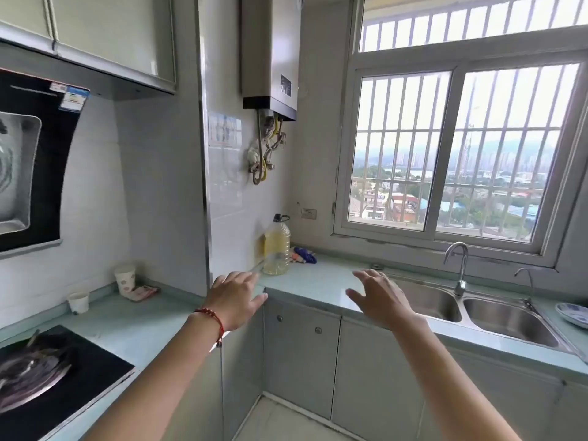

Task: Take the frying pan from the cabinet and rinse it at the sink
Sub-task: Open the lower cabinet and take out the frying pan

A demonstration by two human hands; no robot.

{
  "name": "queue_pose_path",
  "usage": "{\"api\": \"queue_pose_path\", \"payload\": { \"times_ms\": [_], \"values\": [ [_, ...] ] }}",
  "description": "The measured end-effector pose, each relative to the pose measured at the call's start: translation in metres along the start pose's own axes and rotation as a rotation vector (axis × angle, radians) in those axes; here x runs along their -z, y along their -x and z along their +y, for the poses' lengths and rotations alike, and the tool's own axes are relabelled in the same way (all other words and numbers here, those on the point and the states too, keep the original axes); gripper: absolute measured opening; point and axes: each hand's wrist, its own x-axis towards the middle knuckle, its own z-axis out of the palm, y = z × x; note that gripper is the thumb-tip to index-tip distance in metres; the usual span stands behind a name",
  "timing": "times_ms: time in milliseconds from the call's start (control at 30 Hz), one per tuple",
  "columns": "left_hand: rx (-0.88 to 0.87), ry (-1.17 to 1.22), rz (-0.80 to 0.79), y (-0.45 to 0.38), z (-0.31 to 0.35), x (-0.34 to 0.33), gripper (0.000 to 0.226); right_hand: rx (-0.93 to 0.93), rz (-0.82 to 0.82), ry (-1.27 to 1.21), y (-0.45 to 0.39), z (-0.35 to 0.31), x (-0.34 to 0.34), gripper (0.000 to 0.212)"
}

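Observation:
Both my hands are stretched out over the corner of the pale green counter. My left hand [235,299], with a red bracelet on the wrist, is open and holds nothing. Further right, my right hand [380,297] hovers with its fingers spread and empty, just left of the steel double sink [509,319] under the window. A curved tap [458,268] stands behind the sink. Below the counter, the grey base cabinet doors [302,354] with small round knobs are closed. No frying pan is visible.
A large bottle of oil [276,246] stands in the counter corner beside a blue cloth [305,254]. Two paper cups [125,278] stand at the left wall. A black hob [47,383] with a metal lid lies at lower left. A patterned plate [572,315] sits right of the sink.

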Motion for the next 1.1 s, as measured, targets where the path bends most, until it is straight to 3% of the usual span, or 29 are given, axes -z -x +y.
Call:
{"api": "queue_pose_path", "payload": {
  "times_ms": [367,633,867,1100],
  "values": [
    [0.010,0.012,-0.087,0.067,0.006,-0.068,0.056,0.000,-0.109,0.055,0.058,0.017,-0.073,0.055],
    [0.026,0.064,-0.077,0.120,0.005,-0.112,0.084,-0.003,-0.159,0.039,0.103,0.022,-0.115,0.055],
    [0.139,0.023,-0.168,0.159,-0.008,-0.127,0.060,0.030,-0.208,0.023,0.119,0.011,-0.134,0.055],
    [0.280,-0.053,-0.171,0.210,-0.032,-0.115,0.055,0.174,-0.263,-0.039,0.121,-0.031,-0.155,0.054]
  ]
}}
